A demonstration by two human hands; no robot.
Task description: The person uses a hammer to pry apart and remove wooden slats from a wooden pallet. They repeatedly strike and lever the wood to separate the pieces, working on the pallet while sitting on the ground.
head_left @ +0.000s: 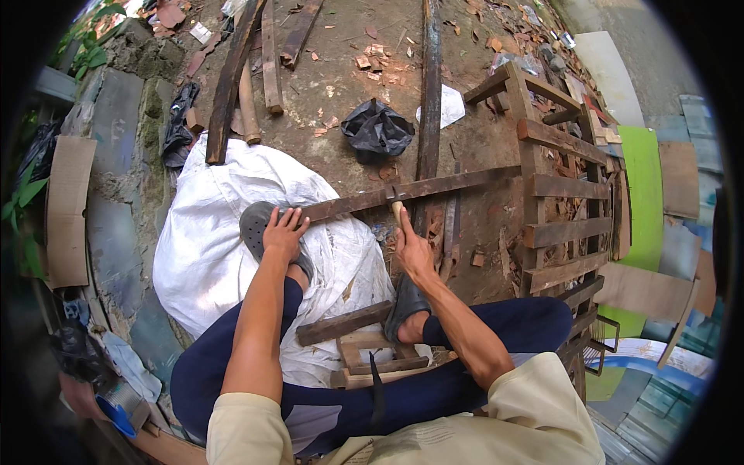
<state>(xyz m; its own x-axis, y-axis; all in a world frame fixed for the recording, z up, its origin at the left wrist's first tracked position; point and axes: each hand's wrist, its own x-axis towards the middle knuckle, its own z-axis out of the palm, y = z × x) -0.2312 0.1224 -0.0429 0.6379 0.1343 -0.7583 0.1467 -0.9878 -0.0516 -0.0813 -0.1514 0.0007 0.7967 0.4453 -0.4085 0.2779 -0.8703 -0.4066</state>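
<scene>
A long dark wooden plank runs from beside my left foot across to a slatted wooden frame on the right. My left hand lies with its fingers spread over the grey clog on my left foot, fingertips by the plank's near end. In my right hand is a hammer, gripped by its pale wooden handle. The hammer's head is at the middle of the plank; whether it touches the wood I cannot tell. My right foot, in another grey clog, stands below that hand.
A white woven sack spreads under my left foot. The slatted wooden frame stands at the right. Ahead lie a black plastic bag, a long dark beam and several loose boards. A short wood block sits near my legs.
</scene>
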